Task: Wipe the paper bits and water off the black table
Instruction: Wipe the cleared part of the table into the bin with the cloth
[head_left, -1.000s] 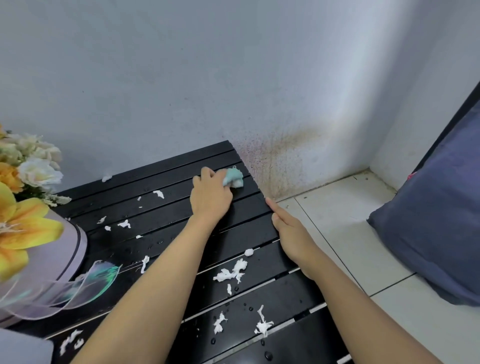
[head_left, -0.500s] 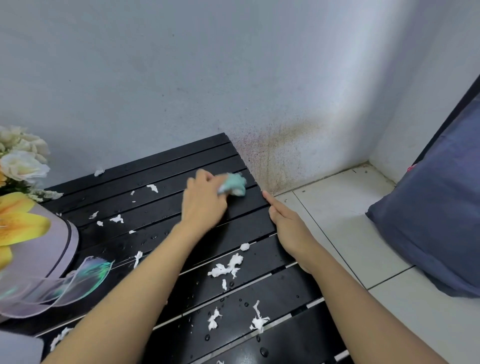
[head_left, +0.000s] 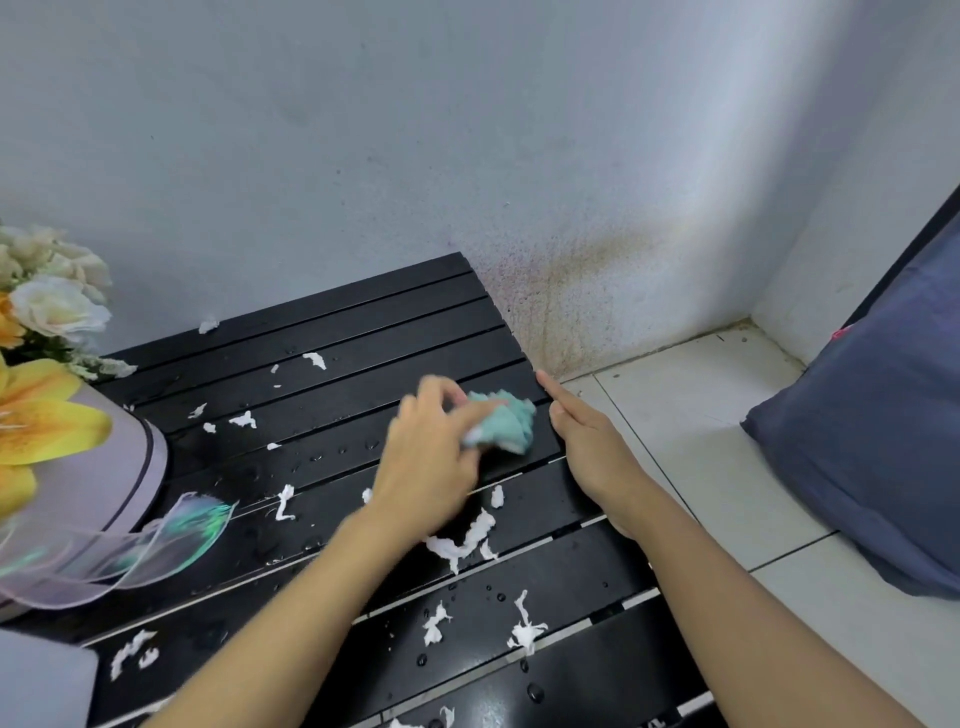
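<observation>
Head view of wiping in progress on the black slatted table (head_left: 363, 312). The left hand (head_left: 431, 457), blurred by motion, has its fingers curled round a crumpled teal cloth (head_left: 506, 423) and presses it onto the slats near the table's right edge, towards the far right corner. The right hand (head_left: 587, 441) holds nothing. Its fingers are straight and together, and it stands edge-on against the right edge just beside the cloth, seemingly as a stop or catcher.

Torn white paper bits (head_left: 462, 540) lie scattered from the far left corner to the near edge, thickest just behind the left wrist. Water droplets (head_left: 535, 691) bead on the near slats. A flower box (head_left: 130, 467) occupies the left edge, and a cushion (head_left: 872, 441) rests on the floor tiles (head_left: 701, 441), well apart from the table.

Judged technique: stroke along the slats rather than across them, so wet paper is not pushed into the gaps. Keep the cloth bunched and flat-pressed, and gather the bits towards the waiting right palm instead of flicking them onto the tiles. Most of the debris is not yet cleared.
</observation>
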